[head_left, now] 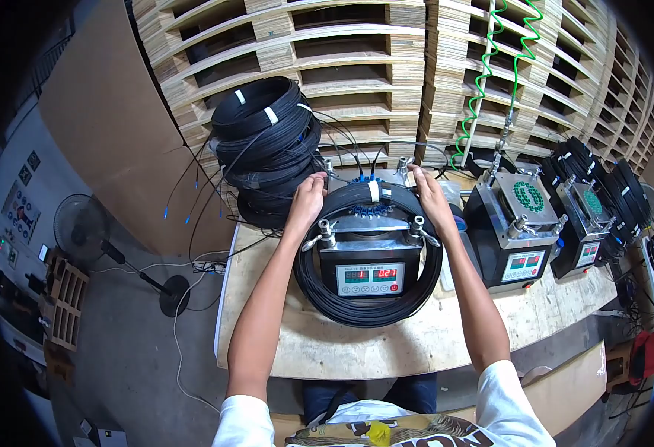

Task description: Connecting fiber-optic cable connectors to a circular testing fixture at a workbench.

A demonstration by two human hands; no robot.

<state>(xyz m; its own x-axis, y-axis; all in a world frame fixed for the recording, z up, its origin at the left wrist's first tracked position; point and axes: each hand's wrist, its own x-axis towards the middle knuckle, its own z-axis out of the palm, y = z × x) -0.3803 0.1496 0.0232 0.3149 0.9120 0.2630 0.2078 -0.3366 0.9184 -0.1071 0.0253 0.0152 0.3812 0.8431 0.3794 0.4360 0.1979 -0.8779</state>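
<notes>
A coil of black cable [368, 319] hangs around the front of a polishing machine [328, 270] with a metal top and a lit red display. White and pale ties band the coil at its upper side. Blue connectors [371, 211] ring the machine's round top, partly hidden under the cable. My left hand [308, 200] is at the far left clamp [328, 167], its fingers closed at the lever. Opposite it, my right hand [431, 200] has its fingers closed at the far right clamp [403, 165]. Both forearms pass outside the coil, and the fingertips are partly hidden.
Stacked black cable coils [263, 149] stand at the left, with loose ends hanging down. Two similar machines [517, 223] [584, 212] and more coils [624, 197] are at the right. Wooden pallets [342, 52] rise behind the table [319, 346]. A fan [83, 227] stands at left.
</notes>
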